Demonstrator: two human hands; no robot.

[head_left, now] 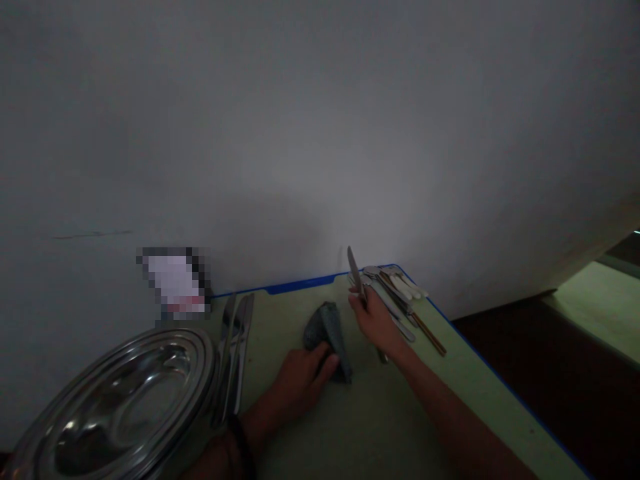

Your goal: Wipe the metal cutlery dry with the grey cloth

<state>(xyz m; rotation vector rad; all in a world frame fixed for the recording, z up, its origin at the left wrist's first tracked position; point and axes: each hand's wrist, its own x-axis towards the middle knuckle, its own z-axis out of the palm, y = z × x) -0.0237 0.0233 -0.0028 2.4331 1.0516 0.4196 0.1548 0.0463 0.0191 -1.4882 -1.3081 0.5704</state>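
My right hand is closed around a table knife, its blade pointing up toward the wall and its handle end showing below the hand. In my left hand is a crumpled grey-blue cloth, gripped near its lower part between thumb and fingers. The cloth and the knife are apart. Just beyond my right hand lies a group of cutlery with metal spoons, white-handled pieces and gold-brown chopstick-like sticks. Several more table knives lie side by side at the left.
Shiny oval metal dishes, seemingly stacked, stand at the left of the pale green table with its blue edge. A grey wall rises behind. A blurred-out object leans there. Another pale surface is at the far right.
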